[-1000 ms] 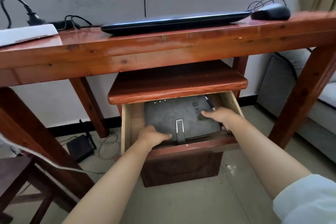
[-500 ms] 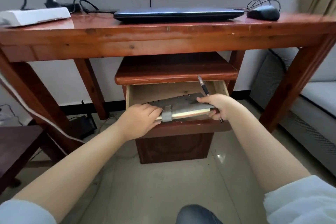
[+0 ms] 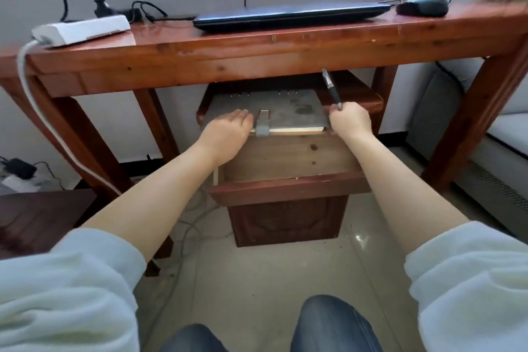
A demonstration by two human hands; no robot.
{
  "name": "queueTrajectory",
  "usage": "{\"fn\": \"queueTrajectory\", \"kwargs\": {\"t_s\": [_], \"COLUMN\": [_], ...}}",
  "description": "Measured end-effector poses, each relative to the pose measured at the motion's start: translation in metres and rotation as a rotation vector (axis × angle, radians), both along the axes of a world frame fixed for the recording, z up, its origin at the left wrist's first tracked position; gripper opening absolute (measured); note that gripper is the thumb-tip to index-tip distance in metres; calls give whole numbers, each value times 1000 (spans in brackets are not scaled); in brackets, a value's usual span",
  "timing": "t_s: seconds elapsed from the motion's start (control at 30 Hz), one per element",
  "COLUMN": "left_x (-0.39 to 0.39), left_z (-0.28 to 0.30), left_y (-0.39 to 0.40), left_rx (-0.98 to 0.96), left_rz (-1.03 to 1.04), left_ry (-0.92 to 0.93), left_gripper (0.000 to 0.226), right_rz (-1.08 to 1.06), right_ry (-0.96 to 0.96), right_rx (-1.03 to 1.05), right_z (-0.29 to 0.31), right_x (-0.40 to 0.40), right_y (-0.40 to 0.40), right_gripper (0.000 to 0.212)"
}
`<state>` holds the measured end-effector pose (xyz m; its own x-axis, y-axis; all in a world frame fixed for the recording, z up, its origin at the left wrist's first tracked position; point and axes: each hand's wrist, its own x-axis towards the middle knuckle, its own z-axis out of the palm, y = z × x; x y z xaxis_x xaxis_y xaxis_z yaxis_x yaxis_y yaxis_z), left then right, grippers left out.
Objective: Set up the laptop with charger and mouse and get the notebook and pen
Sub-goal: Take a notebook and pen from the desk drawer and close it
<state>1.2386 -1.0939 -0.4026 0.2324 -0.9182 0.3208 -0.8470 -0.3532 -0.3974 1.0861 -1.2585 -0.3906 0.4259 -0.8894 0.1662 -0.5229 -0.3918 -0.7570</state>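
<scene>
The grey, felt-covered notebook (image 3: 267, 110) with its strap clasp is held level above the open wooden drawer (image 3: 288, 168), just under the front rail of the red-brown wooden desk (image 3: 257, 46). The left hand (image 3: 228, 130) grips its near-left edge, fingers flat on the cover. The right hand (image 3: 350, 123) pinches the right edge while also holding one slim black pen (image 3: 331, 88), which slants upward with its tip close to the rail. The likely trouble is that lifting straight up would knock the pen or the notebook's far edge against the desk underside, and the shared right grip could then let the pen slip into the drawer or onto the floor. By count: one notebook, one pen, one closed dark laptop (image 3: 291, 16), one dark wired mouse (image 3: 423, 6) and one white power strip (image 3: 83, 30) on the desktop.
</scene>
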Motion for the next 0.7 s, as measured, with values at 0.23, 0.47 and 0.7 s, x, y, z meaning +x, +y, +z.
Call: {"fn": "queueTrajectory", "kwargs": {"t_s": [0.23,0.47,0.7], "left_x": [15,16,21], "left_z": [-8,-5,13], "left_y": [-35,-35,-28], "left_rx": [38,6,-172], "left_rz": [91,40,-44], "left_ry": [94,95,-3], "left_gripper": [54,49,32], "right_rz": [186,186,116], "right_ry": [181,307,343], "right_rx": [-496,-413,-547], "right_z": [-145,-188,-154], "right_x": [-62,-17,28], "right_y": [62,66,16], "right_gripper": [29,57,61]}}
